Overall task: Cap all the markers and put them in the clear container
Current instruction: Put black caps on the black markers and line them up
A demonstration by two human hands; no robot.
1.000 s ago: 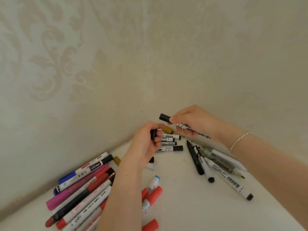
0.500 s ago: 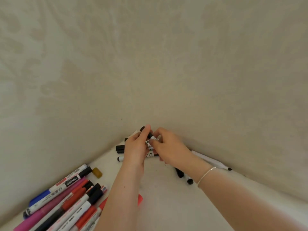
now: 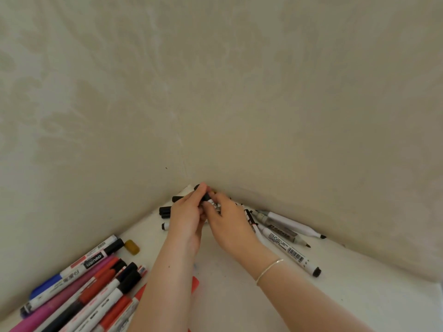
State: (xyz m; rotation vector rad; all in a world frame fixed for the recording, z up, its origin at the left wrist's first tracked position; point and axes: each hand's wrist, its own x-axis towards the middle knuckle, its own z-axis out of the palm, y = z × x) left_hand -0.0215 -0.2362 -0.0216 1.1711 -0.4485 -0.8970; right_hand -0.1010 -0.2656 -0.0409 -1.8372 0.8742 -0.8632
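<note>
We see both hands meeting at the far corner of the white tabletop (image 3: 239,295), about 12 o'clock from the forearms. Left hand (image 3: 185,219) has its fingers curled round a black cap (image 3: 203,191), thumb and fingertips pinching it. Right hand (image 3: 231,222) wraps the white barrel of the held marker (image 3: 215,204); the barrel is mostly hidden by fingers, so we can't tell if the cap is fully seated. A thin bracelet (image 3: 269,268) sits on the right wrist. At 3 o'clock from the hands, a cluster of uncapped markers (image 3: 285,245) lies fanned along the wall, tips exposed; the nearest one shows a barcode and a black end. At 9 o'clock from the hands, a few black-capped markers (image 3: 166,210) poke out from behind the left hand. At 7 o'clock, near the frame's lower left, a pile of capped markers (image 3: 96,283) lies side by side, touching: blue, pink, red, black caps. A loose gold cap (image 3: 132,246) lies just beside that pile's far end. An orange-red piece (image 3: 195,282) shows beside the left forearm, mostly hidden. Patterned beige wallpaper (image 3: 215,92) covers both walls.
</note>
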